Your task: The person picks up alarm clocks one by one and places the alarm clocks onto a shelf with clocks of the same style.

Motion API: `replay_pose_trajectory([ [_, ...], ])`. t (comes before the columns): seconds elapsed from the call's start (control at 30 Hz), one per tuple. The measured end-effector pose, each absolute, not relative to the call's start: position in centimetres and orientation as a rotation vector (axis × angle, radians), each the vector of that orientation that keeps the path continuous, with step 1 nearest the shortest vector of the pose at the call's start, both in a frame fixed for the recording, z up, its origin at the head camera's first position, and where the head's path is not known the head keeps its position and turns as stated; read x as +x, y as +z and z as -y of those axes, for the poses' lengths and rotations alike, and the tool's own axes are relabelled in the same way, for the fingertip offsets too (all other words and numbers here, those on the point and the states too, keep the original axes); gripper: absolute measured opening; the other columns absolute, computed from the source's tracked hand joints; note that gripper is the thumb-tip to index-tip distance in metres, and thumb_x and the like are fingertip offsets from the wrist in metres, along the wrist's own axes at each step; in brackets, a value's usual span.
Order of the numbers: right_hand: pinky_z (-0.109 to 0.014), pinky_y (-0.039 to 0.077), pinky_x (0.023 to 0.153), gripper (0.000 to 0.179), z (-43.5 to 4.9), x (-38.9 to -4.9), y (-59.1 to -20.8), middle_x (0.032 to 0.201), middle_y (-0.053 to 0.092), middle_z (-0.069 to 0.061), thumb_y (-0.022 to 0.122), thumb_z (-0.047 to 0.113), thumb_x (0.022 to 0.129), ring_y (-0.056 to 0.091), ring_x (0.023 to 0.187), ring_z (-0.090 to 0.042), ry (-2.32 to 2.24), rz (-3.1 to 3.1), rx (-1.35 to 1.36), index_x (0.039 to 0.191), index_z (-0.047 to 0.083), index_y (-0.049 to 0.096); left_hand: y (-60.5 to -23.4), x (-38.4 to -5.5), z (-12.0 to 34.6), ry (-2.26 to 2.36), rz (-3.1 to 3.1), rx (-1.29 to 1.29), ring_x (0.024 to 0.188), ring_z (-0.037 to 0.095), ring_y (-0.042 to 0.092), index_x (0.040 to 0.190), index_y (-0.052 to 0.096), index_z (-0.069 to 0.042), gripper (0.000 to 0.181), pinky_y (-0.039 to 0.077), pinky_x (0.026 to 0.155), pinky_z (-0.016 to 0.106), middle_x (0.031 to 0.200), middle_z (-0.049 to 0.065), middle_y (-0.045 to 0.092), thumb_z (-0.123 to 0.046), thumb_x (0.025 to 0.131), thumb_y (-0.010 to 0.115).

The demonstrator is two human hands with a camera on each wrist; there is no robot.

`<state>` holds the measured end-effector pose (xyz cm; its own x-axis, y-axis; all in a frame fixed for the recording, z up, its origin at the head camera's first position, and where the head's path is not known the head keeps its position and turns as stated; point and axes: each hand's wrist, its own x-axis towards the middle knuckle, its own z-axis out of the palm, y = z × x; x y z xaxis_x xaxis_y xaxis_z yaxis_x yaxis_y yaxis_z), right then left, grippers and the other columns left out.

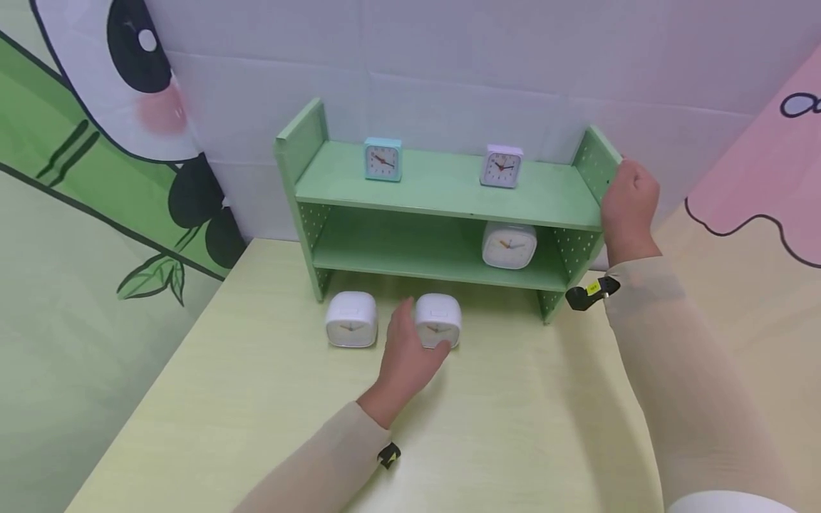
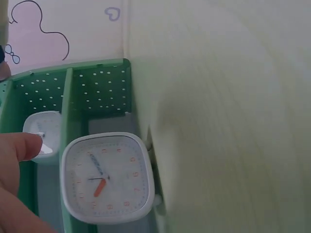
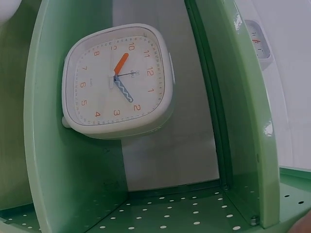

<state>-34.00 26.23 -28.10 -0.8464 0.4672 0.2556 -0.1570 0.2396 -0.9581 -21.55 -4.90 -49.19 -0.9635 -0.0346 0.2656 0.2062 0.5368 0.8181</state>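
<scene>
Beside a white alarm clock [image 1: 438,313] on the table is my left hand [image 1: 410,356], its fingers at the clock's left and its thumb before the lower front. In the left wrist view a gap shows between the fingers [image 2: 26,145] and that clock [image 2: 107,177]. With curled fingers my right hand [image 1: 631,203] grips the upper right side panel of a green two-tier shelf [image 1: 430,189]. One white alarm clock [image 1: 509,246] sits on the lower tier at the right, large in the right wrist view. Another white clock [image 1: 351,320] stands on the table further left.
On the top tier stand a small turquoise clock [image 1: 383,159] and a small lilac clock [image 1: 502,167]. The shelf's perforated sides rise above the top board. Behind it is a wall [image 1: 449,57] with cartoon pictures. The pale wooden table [image 1: 256,399] reaches toward me.
</scene>
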Motion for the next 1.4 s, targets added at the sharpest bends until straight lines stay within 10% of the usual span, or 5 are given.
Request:
replay_pose_trajectory([
  [1.4,-0.021,0.043,0.054,0.045,-26.2,-33.9,-28.3,0.071,0.046,0.003,0.034,0.04,0.111,0.05,0.064,-0.01,1.701,1.961,-0.275,0.073,0.017,0.04,-53.5,-25.6,-0.3,-1.553,2.251,0.353,0.126,0.036,0.045,0.153,0.033,-0.011,0.114,0.042,0.103,0.051,0.145,0.013,0.043,-0.035,0.063,0.1],
])
